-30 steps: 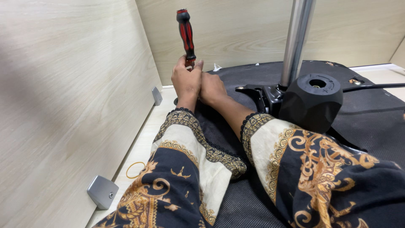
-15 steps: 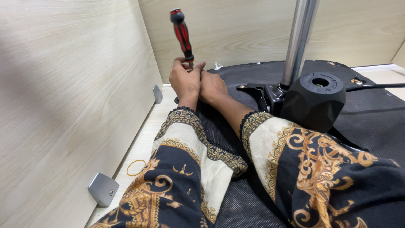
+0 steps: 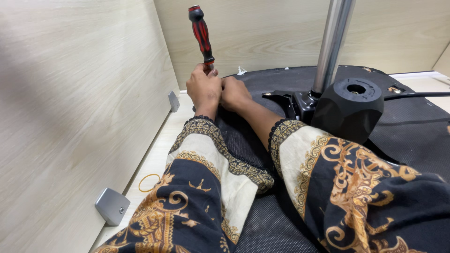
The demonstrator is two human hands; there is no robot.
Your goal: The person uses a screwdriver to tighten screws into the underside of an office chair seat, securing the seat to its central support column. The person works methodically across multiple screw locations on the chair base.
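Left hand [image 3: 203, 87] wrapped around the base of the screwdriver [image 3: 201, 33], fingers closed just under the red-and-black handle, where the shaft begins. Right hand [image 3: 234, 93] pressed up against the left, curled down at the tip end; what it pinches is hidden behind the knuckles, so cannot tell whether it grips anything or only steadies.

Screwdriver stands nearly upright at the far left edge of the black mesh seat [image 3: 262, 215], handle tilted slightly left. Compared with a second ago the handle has leaned a little further left and the hands have barely shifted. Reads to me as turning or rocking in place, tip seated on one spot, work at that point ongoing.

Outward: chrome post [image 3: 332, 44] rising from a black mechanism plate [image 3: 290, 100], a black round hub [image 3: 349, 107] beside it. Pale wood panel [image 3: 75, 107] to the left with grey metal brackets [image 3: 112, 206]. An orange rubber band [image 3: 148, 182] lies on the floor strip.
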